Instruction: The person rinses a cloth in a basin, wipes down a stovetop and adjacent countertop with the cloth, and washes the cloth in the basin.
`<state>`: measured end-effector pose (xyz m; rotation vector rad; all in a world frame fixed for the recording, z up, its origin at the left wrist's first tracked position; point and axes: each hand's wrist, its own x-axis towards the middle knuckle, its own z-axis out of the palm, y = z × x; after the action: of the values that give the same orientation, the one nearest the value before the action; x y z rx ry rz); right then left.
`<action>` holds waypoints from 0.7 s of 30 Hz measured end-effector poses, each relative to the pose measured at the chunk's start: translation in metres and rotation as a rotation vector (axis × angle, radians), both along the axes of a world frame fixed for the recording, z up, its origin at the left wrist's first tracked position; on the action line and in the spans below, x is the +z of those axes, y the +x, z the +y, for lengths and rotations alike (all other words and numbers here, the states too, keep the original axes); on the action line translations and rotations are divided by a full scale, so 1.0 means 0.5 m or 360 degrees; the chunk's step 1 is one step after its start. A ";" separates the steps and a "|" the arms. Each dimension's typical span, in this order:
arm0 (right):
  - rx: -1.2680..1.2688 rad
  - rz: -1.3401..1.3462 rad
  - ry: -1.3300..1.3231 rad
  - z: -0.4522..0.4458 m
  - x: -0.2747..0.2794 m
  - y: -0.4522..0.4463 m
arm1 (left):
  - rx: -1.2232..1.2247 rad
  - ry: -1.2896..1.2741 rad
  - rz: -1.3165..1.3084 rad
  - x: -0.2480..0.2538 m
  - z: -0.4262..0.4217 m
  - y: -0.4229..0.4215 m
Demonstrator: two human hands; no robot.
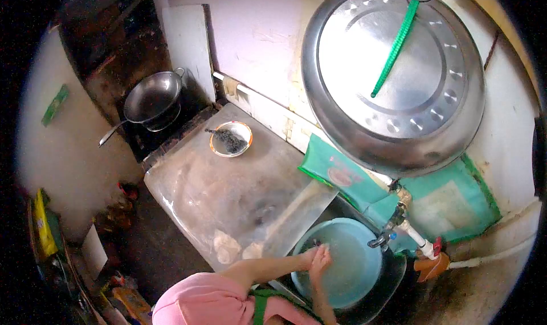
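At the bottom of the frame, a pink sleeve (196,299) is covering the shoulder, and the forearms are converging toward lower centre. The left hand (308,258) and right hand (322,256) are resting together above the left part of a light-blue basin (340,222). Their fingers are looking curled and bunched, but I cannot tell how far open either hand is, since each is partly hiding the other. A small dark item (317,242) is showing at the fingertips, over the basin's upper-left inside; whether it is being gripped is unclear. It seems to be pointing toward the upper left, though it is too small for its long axis to be certain. The basin is sitting mouth upward and, being round, is showing no long axis. It is standing in a black sink (393,276), just beside the tap (380,240), probably so that water can run in; the hands are likely staying over it so drips fall inside.

Farther off, on the counter (188,182), a bowl (247,132) is holding a dark scourer (230,141), perhaps keeping its wet off the surface. At upper left, a wok (152,97) is resting on the stove, its handle pointing lower left. At upper right, a large metal basin (382,63) is hanging against the wall, presumably to save space.
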<state>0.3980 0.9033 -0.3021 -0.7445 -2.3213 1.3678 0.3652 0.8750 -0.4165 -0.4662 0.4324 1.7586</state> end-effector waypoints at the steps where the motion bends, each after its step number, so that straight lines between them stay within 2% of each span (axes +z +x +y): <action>1: -0.0056 -0.0096 -0.0082 0.019 -0.011 -0.012 | 0.0012 -0.0004 0.0035 -0.008 -0.004 0.001; 2: -0.0059 -0.0094 -0.0087 0.063 -0.071 -0.014 | 0.0008 -0.0008 0.0036 0.019 -0.020 0.006; 3: 0.0035 -0.0161 0.0257 0.129 -0.173 -0.007 | -0.0161 -0.0248 0.0487 0.072 -0.044 0.013; 5: 0.0136 -0.0221 0.0605 0.177 -0.210 -0.015 | -0.0322 -0.0490 0.0938 0.108 -0.055 0.005; 7: -0.0572 -0.0831 0.0640 0.193 -0.158 -0.026 | -0.0160 -0.0638 0.0672 0.116 -0.037 0.001; 8: -0.0582 -0.0832 0.0656 0.185 -0.144 -0.029 | -0.0106 -0.0678 0.0584 0.121 -0.029 -0.005; 9: -0.0883 -0.0307 -0.0581 0.155 -0.136 -0.023 | -0.0008 -0.0487 0.0297 0.140 -0.027 -0.020; 11: -0.1111 0.0286 -0.1796 0.073 -0.068 0.002 | 0.0168 -0.0119 -0.0289 0.166 -0.030 -0.029; 12: -0.0749 -0.0016 -0.1117 0.021 0.030 0.017 | 0.0128 0.0028 -0.0244 0.123 -0.025 -0.034; 13: -0.0372 -0.0303 -0.0436 -0.011 0.082 0.025 | 0.0124 0.0033 -0.0251 0.072 -0.016 -0.033; 14: -0.0375 -0.0309 -0.0432 -0.025 0.083 0.028 | 0.0030 0.0168 0.0450 0.022 -0.009 -0.028; 16: -0.0005 -0.0216 0.0160 -0.044 0.081 0.032 | -0.0100 0.0160 0.0602 0.015 -0.005 -0.023; 17: -0.0009 -0.0215 0.0155 -0.037 0.066 0.026 | -0.0163 0.0158 0.0679 0.011 -0.003 -0.020; 19: -0.0202 -0.0058 -0.0130 0.005 -0.005 -0.006 | 0.0046 -0.0273 0.0067 0.058 -0.005 -0.003; 20: -0.0202 -0.0058 -0.0134 0.049 -0.068 -0.022 | 0.0111 -0.0286 0.0058 0.085 -0.012 -0.002; 21: -0.0252 -0.0335 0.0309 0.111 -0.148 -0.035 | 0.0111 -0.0287 0.0058 0.087 -0.018 -0.013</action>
<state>0.3805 0.9586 -0.3760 -1.0277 -2.4484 1.0224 0.3589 0.8662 -0.3732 -0.5832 0.6101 1.8055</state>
